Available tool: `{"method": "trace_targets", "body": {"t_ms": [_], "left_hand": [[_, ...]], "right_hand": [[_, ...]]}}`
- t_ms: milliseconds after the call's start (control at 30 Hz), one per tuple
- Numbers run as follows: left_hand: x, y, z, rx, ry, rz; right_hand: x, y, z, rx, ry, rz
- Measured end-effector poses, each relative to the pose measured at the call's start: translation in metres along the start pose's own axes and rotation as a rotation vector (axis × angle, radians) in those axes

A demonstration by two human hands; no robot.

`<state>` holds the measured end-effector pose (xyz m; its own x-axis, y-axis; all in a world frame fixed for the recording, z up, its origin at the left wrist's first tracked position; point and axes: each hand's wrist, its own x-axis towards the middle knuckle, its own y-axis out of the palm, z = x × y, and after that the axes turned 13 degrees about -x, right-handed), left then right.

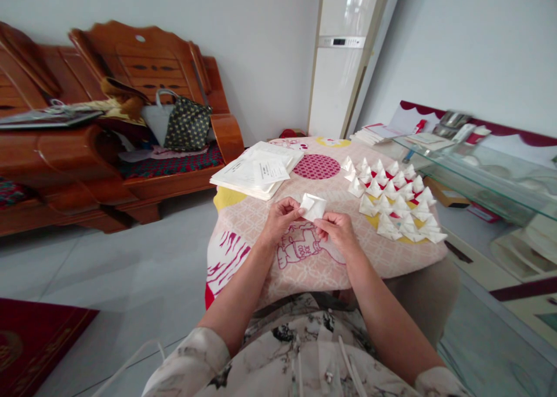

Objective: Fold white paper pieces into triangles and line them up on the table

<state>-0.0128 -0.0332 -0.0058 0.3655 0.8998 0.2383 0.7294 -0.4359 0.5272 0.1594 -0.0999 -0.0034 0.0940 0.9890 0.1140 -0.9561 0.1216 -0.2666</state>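
A small folded piece of white paper (pixel 313 206) is held up between my two hands, just above the table. My left hand (pixel 282 216) pinches its left edge with thumb and fingers. At its lower right corner, the thumb and fingers of my right hand (pixel 338 230) are closed on it. Beyond my left hand lies a stack of white paper sheets (pixel 243 168), with a smaller printed slip (pixel 270 170) on top. Several folded white paper pieces with pointed tips (pixel 389 202) stand in rows to the right of my right hand.
A pink patterned cloth (pixel 243 223) covers the table. On the right is a glass-shelved cabinet (pixel 478 176) carrying papers and cups. A wooden sofa (pixel 174 176) with bags stands at left, a tall white air conditioner (pixel 337 78) behind. A red box (pixel 39 339) lies lower left.
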Motion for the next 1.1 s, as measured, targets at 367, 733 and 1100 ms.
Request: {"method": "trace_targets", "body": {"t_ms": [367, 733, 1100], "left_hand": [[-0.001, 0.007, 0.001, 0.14, 0.048, 0.062], [-0.005, 0.01, 0.003, 0.149, 0.0, 0.069], [-0.003, 0.01, -0.001, 0.207, 0.008, 0.045]], "right_hand": [[0.007, -0.014, 0.007, -0.121, -0.348, -0.216], [0.005, -0.005, 0.007, -0.001, -0.244, -0.263], [0.005, 0.005, 0.009, -0.181, -0.298, -0.257]]}}
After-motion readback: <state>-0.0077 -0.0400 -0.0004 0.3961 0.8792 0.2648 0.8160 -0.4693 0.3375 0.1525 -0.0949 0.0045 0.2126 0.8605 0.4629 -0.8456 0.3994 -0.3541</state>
